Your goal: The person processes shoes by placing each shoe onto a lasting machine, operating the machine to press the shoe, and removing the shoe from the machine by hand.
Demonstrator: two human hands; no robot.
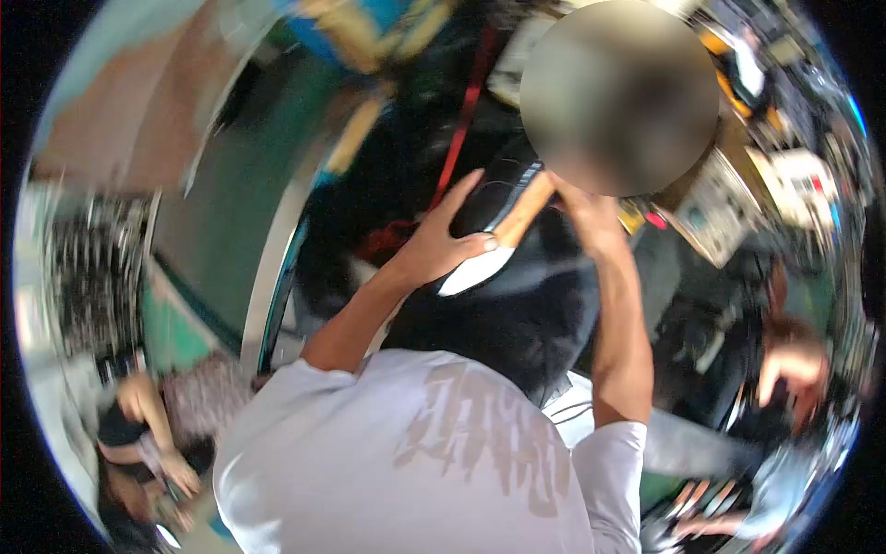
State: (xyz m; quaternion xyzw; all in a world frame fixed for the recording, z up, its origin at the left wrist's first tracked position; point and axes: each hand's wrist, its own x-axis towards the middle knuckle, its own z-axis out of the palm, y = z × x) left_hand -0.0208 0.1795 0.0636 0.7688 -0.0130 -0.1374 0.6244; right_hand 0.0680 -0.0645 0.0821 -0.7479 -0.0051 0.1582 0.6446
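Note:
A shoe with a dark upper and a tan and white sole is held on its side in front of me. My left hand wraps around the nearer end, its thumb pressed by the white part of the sole. At the farther end, my right hand grips the shoe by the tan part. Its fingertips are partly hidden behind a blurred round patch. Below the shoe lies the dark cloth over my lap.
Several co-workers sit close by, one person's arm at lower left and another person at right. A green surface with a pale edge runs along my left. Boxes and papers stand at upper right.

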